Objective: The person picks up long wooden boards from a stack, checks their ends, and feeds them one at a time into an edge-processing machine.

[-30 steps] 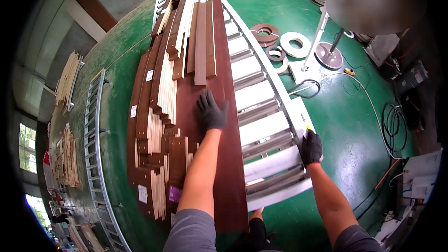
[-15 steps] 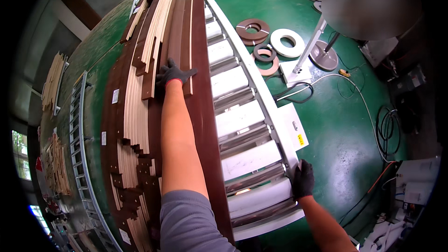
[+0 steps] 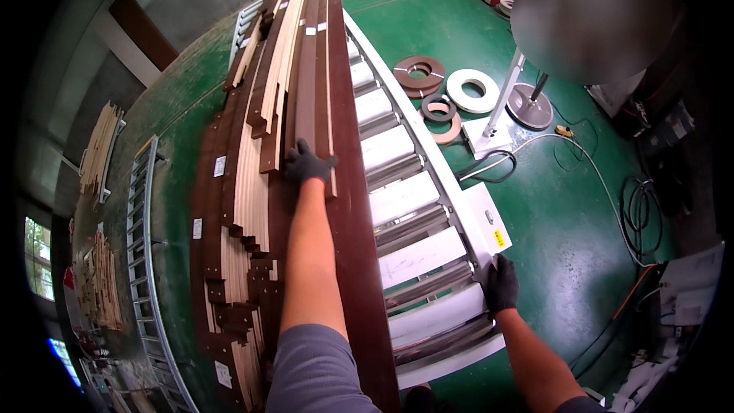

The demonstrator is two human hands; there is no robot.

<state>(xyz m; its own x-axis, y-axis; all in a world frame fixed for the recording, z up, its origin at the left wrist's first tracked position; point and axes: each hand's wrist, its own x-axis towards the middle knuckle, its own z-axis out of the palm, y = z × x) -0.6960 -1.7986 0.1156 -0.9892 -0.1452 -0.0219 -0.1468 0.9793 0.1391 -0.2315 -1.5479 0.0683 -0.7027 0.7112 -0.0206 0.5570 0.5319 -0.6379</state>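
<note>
My left hand (image 3: 307,162), in a dark glove with a red cuff, lies across the near part of a long brown strip (image 3: 331,183). The fingers bend at the strip's left side and the thumb reaches over its right edge. This strip rests on a wide dark-brown panel (image 3: 348,260) beside a stack of brown boards with pale layered edges (image 3: 248,191). My gloved right hand (image 3: 502,284) closes on the white side rail (image 3: 468,245) of the roller conveyor; some of its fingers are hidden.
White conveyor rollers (image 3: 405,197) run along the panel's right side. Rolls of edge banding (image 3: 472,92) lie on the green floor by a white stand (image 3: 487,136) and cables (image 3: 592,157). Another roller track (image 3: 140,260) and bundles of pale strips (image 3: 101,149) are at the left.
My left hand has come nearer to me, and the brown strip under it has slid the same way past the neighbouring boards. My right hand has shifted slightly forward along the rail. The view has tilted.
</note>
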